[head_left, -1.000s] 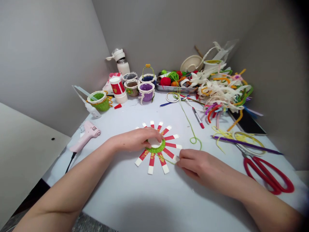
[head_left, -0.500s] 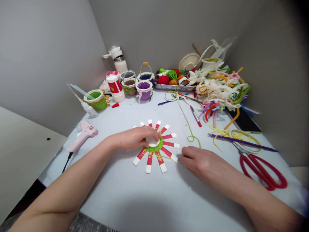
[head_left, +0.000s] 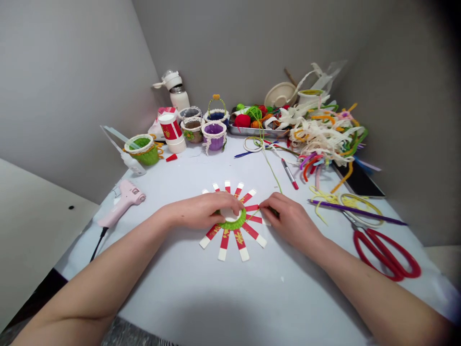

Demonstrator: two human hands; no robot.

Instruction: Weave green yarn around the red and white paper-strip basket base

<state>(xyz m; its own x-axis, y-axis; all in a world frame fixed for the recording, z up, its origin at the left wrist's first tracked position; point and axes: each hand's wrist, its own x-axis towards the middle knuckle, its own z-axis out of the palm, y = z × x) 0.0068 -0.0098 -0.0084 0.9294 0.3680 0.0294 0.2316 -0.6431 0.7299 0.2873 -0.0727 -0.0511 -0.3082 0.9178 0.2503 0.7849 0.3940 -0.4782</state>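
A paper cup cut into red and white strips (head_left: 242,239) lies splayed like a sun on the table, with green yarn (head_left: 234,224) woven in a ring around its white base. My left hand (head_left: 205,210) grips the cup at that ring, thumb at the near side and fingers curled over the middle. At the right side of the strips, my right hand (head_left: 288,216) pinches the green yarn strand, which runs taut from the ring. Beyond that hand the strand trails up the table toward a green yarn ball (head_left: 255,113). Some strips are hidden under my left hand.
A pink glue gun (head_left: 124,202) lies at left, near a glue bottle (head_left: 134,163) and a green woven basket (head_left: 142,149). Small baskets (head_left: 214,137) and a metal tray of yarn (head_left: 259,130) stand behind. Red-handled scissors (head_left: 389,254), a purple pencil-like stick (head_left: 360,213) and a marker (head_left: 289,174) lie right.
My right hand has moved up and left, from the lower right of the cup to the strips' right side, carrying the yarn. The left hand keeps its hold; the cup has shifted slightly.
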